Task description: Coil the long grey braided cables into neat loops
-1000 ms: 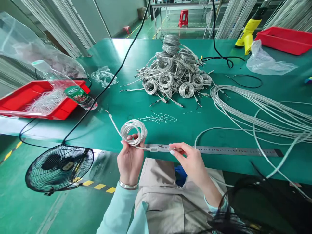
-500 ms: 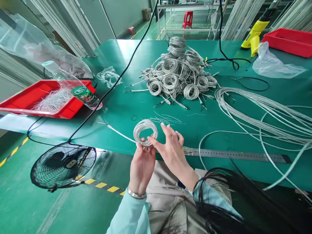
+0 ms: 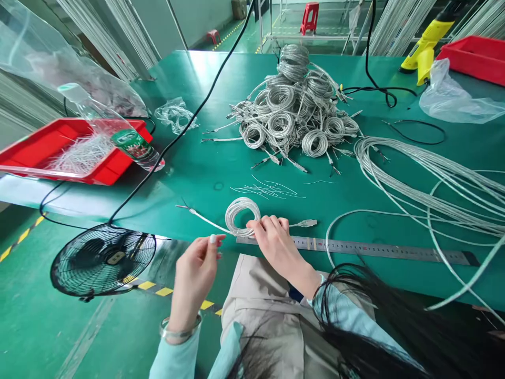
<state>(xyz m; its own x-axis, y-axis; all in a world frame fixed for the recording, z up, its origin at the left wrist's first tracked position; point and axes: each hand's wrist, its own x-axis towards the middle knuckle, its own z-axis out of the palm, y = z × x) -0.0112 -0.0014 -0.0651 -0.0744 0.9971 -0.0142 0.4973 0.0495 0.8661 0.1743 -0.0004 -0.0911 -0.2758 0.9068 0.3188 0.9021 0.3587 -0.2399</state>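
A small coil of whitish cable [image 3: 238,213] rests on the green table near its front edge. My right hand [image 3: 276,245] grips the coil's right side, fingers closed on it. From under this hand a cable end with a light connector [image 3: 306,223] points right; the other end, with bare thin wires [image 3: 185,207], reaches left. My left hand [image 3: 199,263] is off the coil, left of it and nearer to me, with fingertips pinched together; whether anything thin is between them cannot be made out. Beneath the coil's lower edge starts a steel ruler [image 3: 355,248].
Behind lies a pile of coiled cables [image 3: 282,113], with loose thin strands [image 3: 268,188] before it. Long cables [image 3: 418,184] spread at right. A red tray [image 3: 118,171] and plastic bottle [image 3: 134,143] are left, a fan [image 3: 104,260] below. A black cord [image 3: 205,108] crosses the view.
My left hand has let go of the coil and moved left and toward me. The coil now lies on the table, held by my right hand, and its connector end shows.
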